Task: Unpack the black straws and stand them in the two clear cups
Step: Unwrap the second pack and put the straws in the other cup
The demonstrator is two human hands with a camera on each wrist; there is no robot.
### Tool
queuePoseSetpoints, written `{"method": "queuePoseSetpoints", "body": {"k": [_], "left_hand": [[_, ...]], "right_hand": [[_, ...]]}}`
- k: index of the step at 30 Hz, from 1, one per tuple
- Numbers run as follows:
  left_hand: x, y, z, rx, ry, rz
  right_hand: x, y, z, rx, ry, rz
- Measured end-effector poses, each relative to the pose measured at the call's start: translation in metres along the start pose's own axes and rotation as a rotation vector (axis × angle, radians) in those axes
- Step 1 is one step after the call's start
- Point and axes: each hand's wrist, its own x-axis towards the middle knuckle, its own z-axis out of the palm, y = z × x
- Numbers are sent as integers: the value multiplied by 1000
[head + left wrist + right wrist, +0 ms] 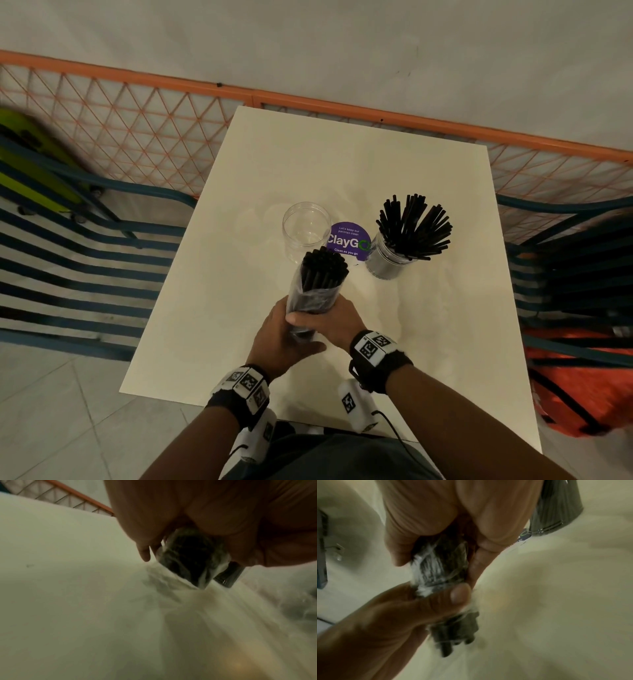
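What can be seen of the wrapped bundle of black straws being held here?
The bundle of black straws is a tight cylinder of many thin matte straws in a crinkled clear plastic sleeve. Its far end is open, straw tips showing bare. It tilts away from the person, above the table, its top overlapping the empty clear cup in the head view. Both hands grip its near end: left hand, right hand.

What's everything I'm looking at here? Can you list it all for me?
table: one, cream-white, centre
empty cup: one, clear, standing left of the sticker
filled cup: one, clear, right of the sticker, holding loose straws
loose straws: many, black, fanned out
sticker: one, purple, between the cups
wrapped bundle: one, black straws in clear plastic, held over the table
railing: orange mesh, behind the table
chairs: blue slatted, either side
left hand: grips the bundle's lower end
right hand: grips the bundle
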Motion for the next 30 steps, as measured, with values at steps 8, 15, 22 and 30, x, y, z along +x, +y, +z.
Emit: {"method": "queuePoseSetpoints", "body": {"k": [8, 15, 22, 30], "left_hand": [[-7, 29, -17, -349, 15, -64], [-15, 54, -47, -701, -193, -106], [-15, 69, -72, -935, -276, -214], [-19, 128, -113, -598, -522, -226]], "right_hand": [[-18, -38, -18, -211, -204, -128], [-37, -61, -42, -293, -335, -186], [-54, -89, -61, -959, 31, -481], [-33, -128, -61, -1499, 20, -1388]]}}
